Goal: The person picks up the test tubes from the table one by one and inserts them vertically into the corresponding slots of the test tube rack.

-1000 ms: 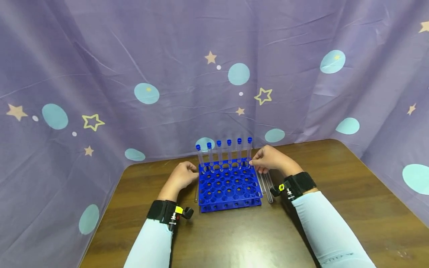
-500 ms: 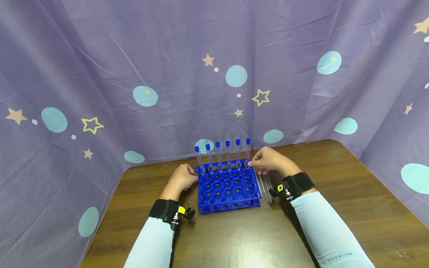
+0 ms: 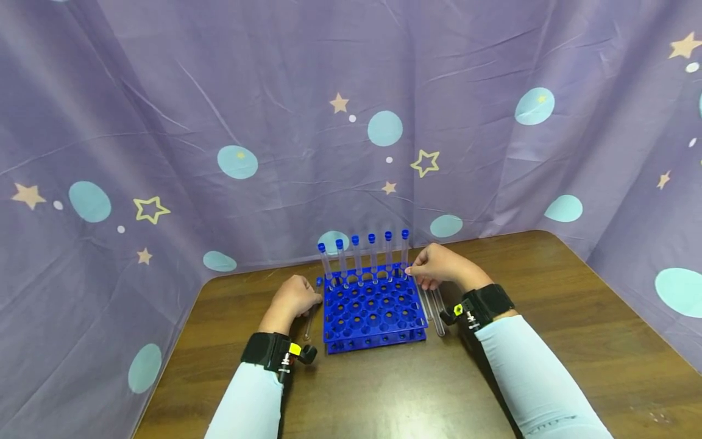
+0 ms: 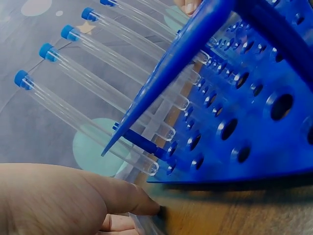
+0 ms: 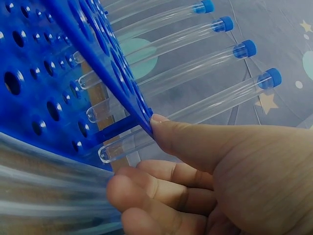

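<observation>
A blue test tube rack (image 3: 375, 342) stands on the table, with several blue-capped clear test tubes (image 3: 356, 256) upright along its back row. Left of the rack, my left hand (image 3: 296, 296) pinches another capped test tube (image 3: 308, 332), slanted low over the wood; the fingers hide its middle. In the left wrist view the thumb (image 4: 137, 198) lies beside the rack's left end. My right hand (image 3: 439, 265) grips the rack's back right corner, thumb (image 5: 168, 134) at the upper plate's edge and the other fingers curled below.
Loose clear tubes (image 3: 437, 314) lie along the rack's right side, close to the right wrist camera (image 3: 451, 313). Behind the wooden table (image 3: 373, 396) hangs a purple curtain (image 3: 285, 122) with stars and dots.
My left hand has shifted slightly left and down in the head view, drawing the test tube away from the rack's side; its blue cap now shows. The right hand stays at the rack's corner.
</observation>
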Tool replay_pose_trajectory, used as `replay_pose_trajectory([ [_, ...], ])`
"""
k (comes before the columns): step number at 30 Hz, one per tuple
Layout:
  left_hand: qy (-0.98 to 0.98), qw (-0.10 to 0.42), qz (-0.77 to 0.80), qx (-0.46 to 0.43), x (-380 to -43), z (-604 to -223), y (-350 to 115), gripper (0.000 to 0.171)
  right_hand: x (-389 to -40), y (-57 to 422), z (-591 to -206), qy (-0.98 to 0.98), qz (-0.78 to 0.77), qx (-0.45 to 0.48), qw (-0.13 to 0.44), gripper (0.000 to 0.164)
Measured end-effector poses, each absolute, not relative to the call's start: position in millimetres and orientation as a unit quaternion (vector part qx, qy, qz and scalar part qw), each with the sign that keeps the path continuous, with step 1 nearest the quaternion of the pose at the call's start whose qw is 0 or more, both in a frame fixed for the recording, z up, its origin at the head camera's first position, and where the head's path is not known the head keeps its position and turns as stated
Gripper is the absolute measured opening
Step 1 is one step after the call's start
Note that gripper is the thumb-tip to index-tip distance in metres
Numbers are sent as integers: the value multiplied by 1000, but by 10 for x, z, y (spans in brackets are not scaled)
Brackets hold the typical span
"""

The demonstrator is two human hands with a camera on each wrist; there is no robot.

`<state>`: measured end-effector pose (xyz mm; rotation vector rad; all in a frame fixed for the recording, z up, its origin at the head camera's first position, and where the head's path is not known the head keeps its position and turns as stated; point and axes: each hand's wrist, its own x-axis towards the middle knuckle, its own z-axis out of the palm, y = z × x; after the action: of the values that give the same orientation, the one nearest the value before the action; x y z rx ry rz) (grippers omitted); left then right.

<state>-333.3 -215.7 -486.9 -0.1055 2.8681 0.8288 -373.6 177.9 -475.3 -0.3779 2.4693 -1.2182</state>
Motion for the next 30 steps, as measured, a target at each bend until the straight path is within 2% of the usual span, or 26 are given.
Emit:
replay_pose_trajectory([
  [4, 958, 59, 278, -40, -3331, -4907, -2211, 36, -3724, 1757, -4761, 874, -431, -133, 180, 30],
  [10, 944, -8, 326, -51, -3347, -4938, -2263, 20, -3709, 1769, -4803, 877, -427, -129, 178, 30],
  [13, 933, -53, 353, -50, -3346, -4894, -2267, 27, -3711, 1778, -4803, 879, -425, -132, 172, 31],
  [19, 916, -102, 384, -60, -3299, -4751, -2283, 32, -3706, 1774, -4779, 877, -428, -134, 174, 32],
  [30, 885, -171, 431, -41, -3247, -4477, -2263, 29, -3688, 1773, -4735, 873, -434, -134, 178, 30],
])
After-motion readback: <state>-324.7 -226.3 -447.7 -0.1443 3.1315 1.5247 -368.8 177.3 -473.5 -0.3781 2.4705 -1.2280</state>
